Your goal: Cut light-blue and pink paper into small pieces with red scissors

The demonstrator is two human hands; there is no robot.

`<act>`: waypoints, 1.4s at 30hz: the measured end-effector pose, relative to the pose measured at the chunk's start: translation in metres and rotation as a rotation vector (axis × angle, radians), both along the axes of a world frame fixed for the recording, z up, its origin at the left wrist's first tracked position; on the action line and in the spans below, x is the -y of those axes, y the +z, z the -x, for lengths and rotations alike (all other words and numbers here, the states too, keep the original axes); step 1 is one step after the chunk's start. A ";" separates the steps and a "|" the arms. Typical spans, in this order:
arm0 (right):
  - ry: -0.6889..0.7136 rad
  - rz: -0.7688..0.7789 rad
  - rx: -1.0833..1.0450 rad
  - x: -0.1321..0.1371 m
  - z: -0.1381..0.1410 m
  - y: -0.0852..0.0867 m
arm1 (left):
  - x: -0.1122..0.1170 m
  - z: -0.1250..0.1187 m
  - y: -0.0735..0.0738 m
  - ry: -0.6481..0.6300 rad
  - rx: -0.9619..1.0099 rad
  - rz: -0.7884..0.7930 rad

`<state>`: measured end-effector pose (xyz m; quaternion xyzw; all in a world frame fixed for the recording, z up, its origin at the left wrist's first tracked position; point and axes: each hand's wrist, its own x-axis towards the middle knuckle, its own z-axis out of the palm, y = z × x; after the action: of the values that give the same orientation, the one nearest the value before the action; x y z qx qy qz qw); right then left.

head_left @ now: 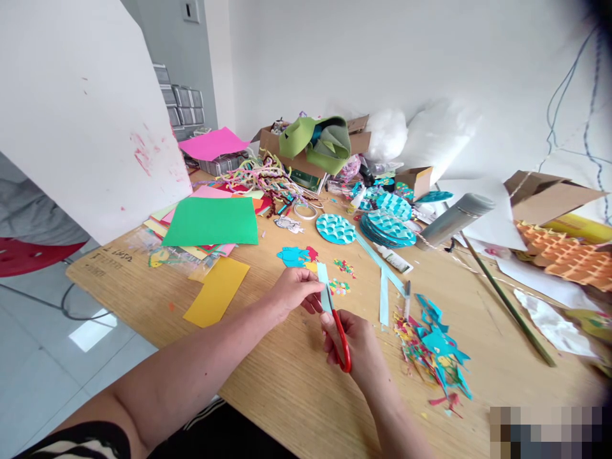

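The left hand [294, 290] is pinching a narrow light-blue paper strip [324, 287] btw thumb and fingers, holding it upright just above the wooden table [287, 376]. The right hand [356, 347] is closed around the red-handled scissors [340, 338], fingers thru the loops; the blades are pointing to approx. 12 o'clock and meeting the strip's lower end, but how far the blades are parted I cannot tell. Both hands are working close together, near the table's front edge. At 1 o'clock from the hands, two more pale-blue strips [384, 299] are lying flat, w/ a pen [407, 298] just beside them. At 3 o'clock, a heap of blue and multicolour paper scraps [435, 350] is lying. At 12 o'clock, blue and red cut-outs [297, 256] are sitting; farther, round turquoise scale-pattern discs [337, 228]. At 10 o'clock, a yellow paper sheet [217, 290] and a green paper sheet [213, 222] are resting.
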<state>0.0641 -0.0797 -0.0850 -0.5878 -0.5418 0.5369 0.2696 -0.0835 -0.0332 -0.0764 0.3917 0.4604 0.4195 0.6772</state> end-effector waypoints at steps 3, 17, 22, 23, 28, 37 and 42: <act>-0.004 -0.001 -0.005 0.000 0.000 0.000 | 0.000 0.000 -0.003 -0.001 0.008 0.003; -0.019 -0.005 0.047 0.000 0.000 0.000 | -0.001 0.000 -0.003 -0.005 -0.015 0.011; -0.012 -0.008 0.029 0.000 0.000 -0.001 | -0.001 0.000 -0.001 0.027 -0.014 0.020; -0.010 -0.010 0.029 0.000 0.000 -0.002 | -0.001 0.000 -0.001 0.028 -0.011 0.021; -0.003 -0.005 0.027 -0.002 0.000 -0.004 | 0.000 -0.001 0.000 0.014 -0.009 0.032; -0.021 0.009 0.017 -0.002 0.001 -0.004 | -0.001 -0.001 -0.005 0.003 -0.012 0.023; -0.017 0.003 0.020 -0.002 0.001 -0.004 | -0.001 -0.001 -0.005 0.006 -0.020 0.021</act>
<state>0.0636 -0.0778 -0.0885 -0.5980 -0.5388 0.5294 0.2679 -0.0823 -0.0324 -0.0816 0.3873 0.4727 0.4127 0.6754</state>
